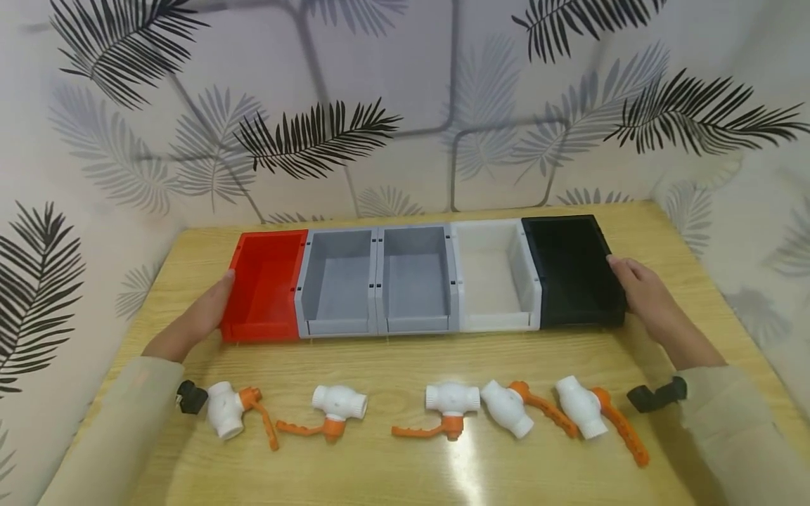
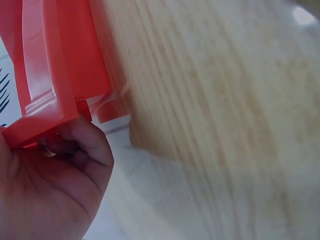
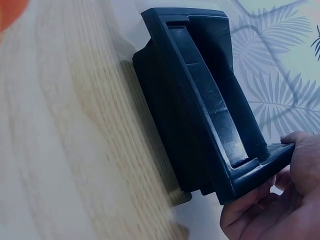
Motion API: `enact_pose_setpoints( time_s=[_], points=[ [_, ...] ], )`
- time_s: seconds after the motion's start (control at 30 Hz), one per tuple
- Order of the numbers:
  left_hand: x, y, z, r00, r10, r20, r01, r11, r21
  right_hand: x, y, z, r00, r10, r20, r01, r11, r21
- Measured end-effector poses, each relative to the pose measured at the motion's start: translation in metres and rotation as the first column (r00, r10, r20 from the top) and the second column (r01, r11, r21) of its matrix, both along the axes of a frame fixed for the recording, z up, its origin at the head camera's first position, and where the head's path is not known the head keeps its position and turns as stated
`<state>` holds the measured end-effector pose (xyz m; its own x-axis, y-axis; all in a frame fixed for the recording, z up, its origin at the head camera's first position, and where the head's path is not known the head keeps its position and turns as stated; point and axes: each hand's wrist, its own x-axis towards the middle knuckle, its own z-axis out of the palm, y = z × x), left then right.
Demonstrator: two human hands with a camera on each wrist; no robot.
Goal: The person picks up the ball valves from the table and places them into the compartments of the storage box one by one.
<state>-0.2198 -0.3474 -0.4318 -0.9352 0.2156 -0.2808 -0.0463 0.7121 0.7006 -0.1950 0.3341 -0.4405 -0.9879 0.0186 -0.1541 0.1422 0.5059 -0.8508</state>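
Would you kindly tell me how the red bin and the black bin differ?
The red bin sits beside a grey bin; the black bin beside the white bin. The left hand grips the red bin, the right hand the black bin. Both are open-topped.

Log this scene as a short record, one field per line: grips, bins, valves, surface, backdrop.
Left grip: holds the outer side of the red bin
Right grip: holds the outer side of the black bin
Bin row, left to right: red, grey, grey, white, black
Valves: five white ball valves with orange lever handles
Valve position: on the table, in a loose row on the person's side of the bins
Surface: wood-grain table
Backdrop: leaf-patterned wall
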Motion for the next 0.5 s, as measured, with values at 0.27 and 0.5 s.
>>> enact_pose_setpoints(
  time_s=[0.27, 0.5],
  points=[
    [-0.012, -0.002, 0.000, 1.000, 0.009, 0.017, -0.009, 0.999, -0.034, -0.012, -0.002, 0.002, 1.000, 0.002, 0.016, -0.002, 1.000, 0.012],
    [-0.021, 0.000, 0.001, 0.999, 0.011, 0.041, -0.010, 0.999, -0.037, -0.025, -0.001, 0.003, 0.999, -0.001, 0.041, 0.001, 1.000, 0.014]
  ],
)
